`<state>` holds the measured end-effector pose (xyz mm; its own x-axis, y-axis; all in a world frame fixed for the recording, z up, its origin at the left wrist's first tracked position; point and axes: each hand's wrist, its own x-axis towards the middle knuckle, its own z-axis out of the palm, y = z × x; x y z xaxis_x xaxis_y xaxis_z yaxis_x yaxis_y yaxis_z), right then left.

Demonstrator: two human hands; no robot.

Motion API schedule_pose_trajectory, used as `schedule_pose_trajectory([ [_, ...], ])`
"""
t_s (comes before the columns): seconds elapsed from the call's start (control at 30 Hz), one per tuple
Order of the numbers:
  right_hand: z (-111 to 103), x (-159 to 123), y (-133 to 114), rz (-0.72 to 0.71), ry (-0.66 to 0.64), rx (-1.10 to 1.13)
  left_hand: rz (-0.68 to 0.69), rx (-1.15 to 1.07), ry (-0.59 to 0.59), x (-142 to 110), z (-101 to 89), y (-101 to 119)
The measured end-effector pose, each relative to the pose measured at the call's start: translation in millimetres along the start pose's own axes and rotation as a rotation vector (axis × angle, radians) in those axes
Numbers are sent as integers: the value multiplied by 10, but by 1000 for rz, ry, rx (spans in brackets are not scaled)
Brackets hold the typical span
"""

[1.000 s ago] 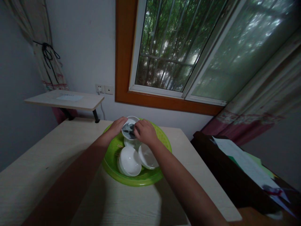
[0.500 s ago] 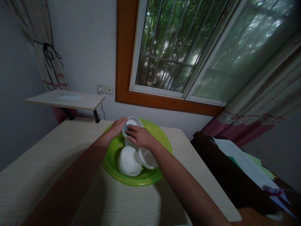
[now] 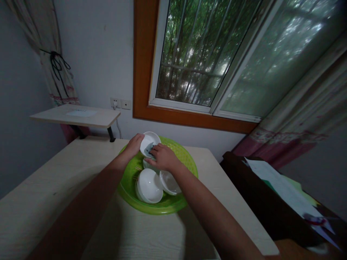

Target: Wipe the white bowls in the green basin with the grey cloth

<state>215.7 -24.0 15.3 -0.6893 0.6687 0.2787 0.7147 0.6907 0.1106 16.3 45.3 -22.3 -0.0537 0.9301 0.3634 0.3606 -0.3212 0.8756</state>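
My left hand (image 3: 135, 145) is closed on the left rim of a white bowl (image 3: 150, 138), which is tilted towards me at the far side of a green plastic basin (image 3: 181, 151). Inside that bowl, my right hand (image 3: 164, 158) pinches a small grey-green cloth (image 3: 148, 148) against the wall, its fingers curled. Below my right hand a pale bowl (image 3: 148, 165) shows in part. Nearer to me in the basin lie stacked white bowls (image 3: 150, 185) and another white bowl (image 3: 170, 182), partly behind my right forearm. Thin chopsticks (image 3: 138, 168) stick out at the left.
The basin stands on a pale wooden table (image 3: 151, 234). A raised shelf (image 3: 100, 120) with a paper on it is at the back left. Behind are a wall socket (image 3: 115, 102) and a barred window (image 3: 195, 57). To the right, papers (image 3: 276, 180) lie on a dark surface.
The white bowl has shifted slightly up and left with my left hand, and its inside shows more. My right hand has moved a little to the right, uncovering more of the cloth.
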Motion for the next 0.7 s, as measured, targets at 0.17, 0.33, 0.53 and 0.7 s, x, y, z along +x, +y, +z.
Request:
schedule_pose_trajectory([
  [0.17,11,-3,21,-157,-3,119,-14,-11,16,18,-9,-12],
  [0.33,62,-21,21,-198,34,215,-53,-75,-13,67,28,-102],
  [0.53,138,-22,0,-210,41,125,-71,-113,-118,127,63,-130],
  [0.7,169,-22,-16,-123,48,35,-5,-114,-199,162,74,-189],
])
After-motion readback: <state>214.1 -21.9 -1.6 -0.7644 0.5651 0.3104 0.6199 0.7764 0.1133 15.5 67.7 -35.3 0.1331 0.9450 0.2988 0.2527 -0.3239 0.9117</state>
